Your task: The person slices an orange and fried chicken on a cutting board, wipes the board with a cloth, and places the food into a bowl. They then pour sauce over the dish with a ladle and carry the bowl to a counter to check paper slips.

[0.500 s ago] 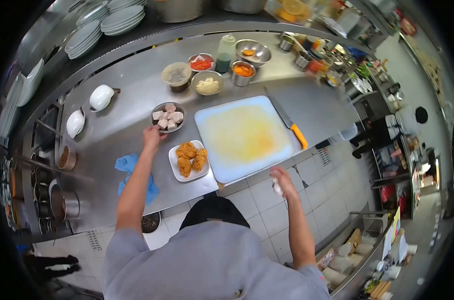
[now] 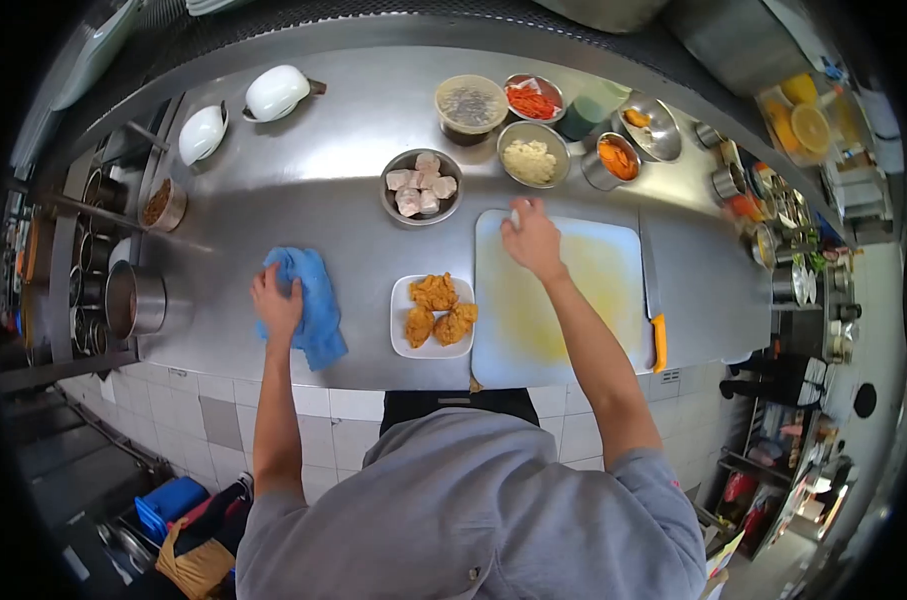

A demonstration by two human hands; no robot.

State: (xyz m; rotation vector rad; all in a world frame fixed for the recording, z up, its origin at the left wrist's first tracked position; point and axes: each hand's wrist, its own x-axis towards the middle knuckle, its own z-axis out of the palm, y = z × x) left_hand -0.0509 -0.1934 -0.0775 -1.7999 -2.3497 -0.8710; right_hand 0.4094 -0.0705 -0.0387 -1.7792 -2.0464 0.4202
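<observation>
Cloth [image 2: 308, 305], blue and bunched, lies on the steel counter [image 2: 303, 180] under my left hand [image 2: 276, 306], whose fingers press flat on its left edge, gripping nothing else; that flat palm suits wiping rather than lifting. My right hand [image 2: 531, 238] rests on the far edge of the board [image 2: 563, 300], fingers curled around something small and pale that I cannot identify. Between the 2 hands sits a plate [image 2: 401, 300] of 3 breaded pieces, close to the board for easy reach. Beyond it is a bowl [image 2: 421, 187] of pale cubes. Right of my right hand, a knife [image 2: 653, 300] lies along the board's edge, handle toward me.
</observation>
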